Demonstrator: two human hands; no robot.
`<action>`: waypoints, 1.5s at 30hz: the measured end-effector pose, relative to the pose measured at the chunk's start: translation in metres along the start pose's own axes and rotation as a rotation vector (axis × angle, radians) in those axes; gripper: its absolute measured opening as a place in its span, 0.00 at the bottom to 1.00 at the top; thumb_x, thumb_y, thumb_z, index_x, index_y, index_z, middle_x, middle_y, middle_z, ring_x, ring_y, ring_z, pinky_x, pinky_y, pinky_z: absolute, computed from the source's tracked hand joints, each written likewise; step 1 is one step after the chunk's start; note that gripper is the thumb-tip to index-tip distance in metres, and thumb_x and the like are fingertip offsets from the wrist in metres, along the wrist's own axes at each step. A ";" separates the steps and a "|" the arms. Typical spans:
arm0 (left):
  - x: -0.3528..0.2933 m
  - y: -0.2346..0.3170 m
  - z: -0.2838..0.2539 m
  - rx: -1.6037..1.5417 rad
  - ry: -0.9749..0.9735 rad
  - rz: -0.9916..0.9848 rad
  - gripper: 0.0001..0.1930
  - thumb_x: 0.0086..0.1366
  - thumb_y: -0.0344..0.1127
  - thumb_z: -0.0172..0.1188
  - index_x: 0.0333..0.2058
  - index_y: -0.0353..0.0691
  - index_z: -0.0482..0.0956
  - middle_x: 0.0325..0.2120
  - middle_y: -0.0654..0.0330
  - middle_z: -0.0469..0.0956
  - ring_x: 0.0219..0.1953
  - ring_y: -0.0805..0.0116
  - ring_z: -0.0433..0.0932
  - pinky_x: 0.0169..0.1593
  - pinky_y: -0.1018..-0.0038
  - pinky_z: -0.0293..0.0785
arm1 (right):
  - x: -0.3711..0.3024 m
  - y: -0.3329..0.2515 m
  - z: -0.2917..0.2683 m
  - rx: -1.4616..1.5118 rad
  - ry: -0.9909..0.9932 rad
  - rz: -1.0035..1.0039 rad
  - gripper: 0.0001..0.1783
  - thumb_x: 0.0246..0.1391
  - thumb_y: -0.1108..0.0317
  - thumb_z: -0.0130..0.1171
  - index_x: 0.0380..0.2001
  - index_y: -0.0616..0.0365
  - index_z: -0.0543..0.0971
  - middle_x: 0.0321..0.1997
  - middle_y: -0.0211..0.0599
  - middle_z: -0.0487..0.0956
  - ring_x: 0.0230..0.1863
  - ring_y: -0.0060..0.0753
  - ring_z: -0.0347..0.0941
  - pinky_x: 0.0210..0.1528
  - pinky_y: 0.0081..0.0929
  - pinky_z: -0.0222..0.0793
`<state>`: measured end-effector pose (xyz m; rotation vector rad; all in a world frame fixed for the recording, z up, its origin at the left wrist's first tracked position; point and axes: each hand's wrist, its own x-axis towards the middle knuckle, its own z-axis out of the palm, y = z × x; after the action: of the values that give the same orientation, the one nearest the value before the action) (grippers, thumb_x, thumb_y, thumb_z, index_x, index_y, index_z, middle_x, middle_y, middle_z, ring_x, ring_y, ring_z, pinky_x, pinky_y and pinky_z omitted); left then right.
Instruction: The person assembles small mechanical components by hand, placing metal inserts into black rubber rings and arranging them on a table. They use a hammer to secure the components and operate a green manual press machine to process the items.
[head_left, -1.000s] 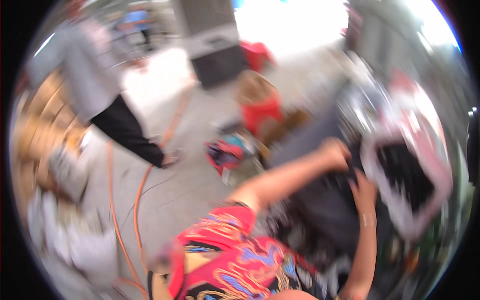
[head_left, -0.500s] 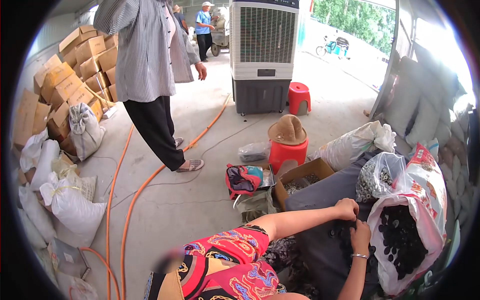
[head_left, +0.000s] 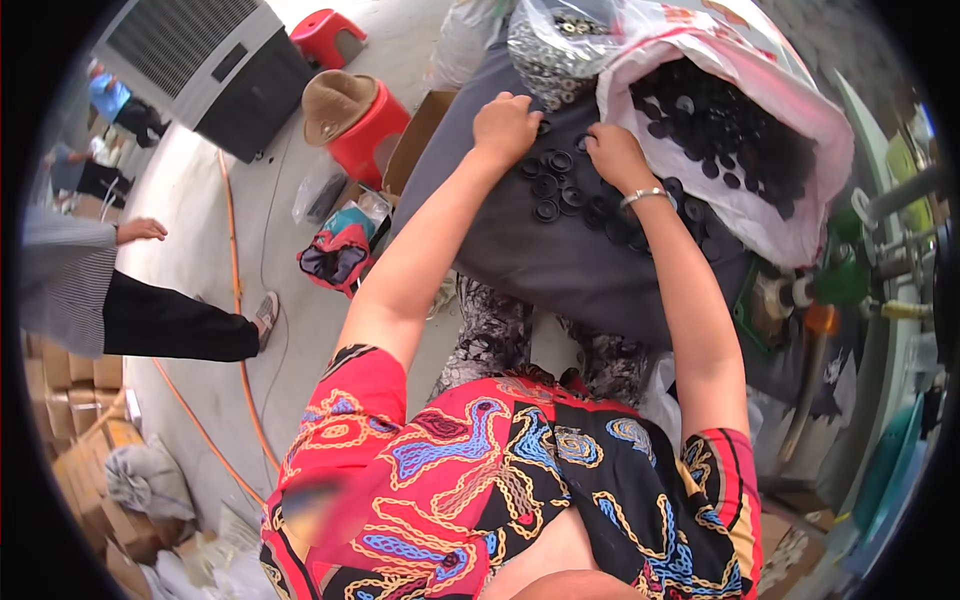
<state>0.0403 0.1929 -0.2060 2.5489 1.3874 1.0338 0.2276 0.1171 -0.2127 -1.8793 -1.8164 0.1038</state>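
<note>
On a dark grey cloth [head_left: 470, 220], several round black cup-shaped rubber pieces [head_left: 545, 186] lie loose below my hands. My left hand [head_left: 505, 130] is closed, with a small black round piece [head_left: 543, 127] at its fingertips. A short distance to the right, my right hand [head_left: 616, 158] pinches another black piece [head_left: 583, 143], mostly hidden by the fingers. Beside that hand a white sack [head_left: 668, 150] lies open, holding many flat black discs [head_left: 735, 120]. Beyond my hands stands a clear plastic bag [head_left: 560, 55] of metal rings.
To the left are a cardboard box [head_left: 415, 135], a red stool [head_left: 375, 140] with a brown hat [head_left: 338, 105], and a pink and teal bag [head_left: 340, 250]. A person in a striped shirt [head_left: 65, 270] stands farther left, near an air cooler [head_left: 215, 70] and an orange hose [head_left: 235, 240]. Green machinery [head_left: 840, 265] is at right.
The view has swung right and down over my lap. My hands, close together before, are now apart, each with a black piece. The striped-shirt person now appears at the far left.
</note>
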 end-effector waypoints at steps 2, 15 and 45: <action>-0.012 0.002 -0.011 -0.227 0.029 0.121 0.11 0.57 0.38 0.61 0.36 0.39 0.83 0.33 0.52 0.80 0.34 0.51 0.79 0.40 0.62 0.75 | -0.002 0.004 -0.001 -0.004 0.025 -0.032 0.12 0.54 0.63 0.55 0.31 0.62 0.77 0.33 0.53 0.79 0.40 0.58 0.74 0.42 0.49 0.69; -0.087 -0.003 -0.047 -0.199 -0.142 0.408 0.12 0.52 0.28 0.62 0.38 0.42 0.83 0.42 0.59 0.80 0.47 0.59 0.75 0.50 0.64 0.70 | -0.026 -0.032 -0.009 0.035 -0.114 -0.285 0.15 0.48 0.68 0.63 0.41 0.55 0.80 0.34 0.42 0.75 0.36 0.45 0.74 0.39 0.35 0.71; -0.076 0.040 -0.024 -0.048 -0.312 0.552 0.21 0.64 0.45 0.54 0.54 0.44 0.73 0.56 0.55 0.69 0.62 0.52 0.62 0.60 0.46 0.56 | 0.017 -0.043 -0.016 -0.233 0.051 0.089 0.09 0.47 0.70 0.56 0.30 0.60 0.83 0.35 0.53 0.81 0.39 0.54 0.78 0.41 0.43 0.74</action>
<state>0.0274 0.1048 -0.2140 2.9613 0.5888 0.6501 0.1968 0.1272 -0.1765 -2.1029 -1.7741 -0.1293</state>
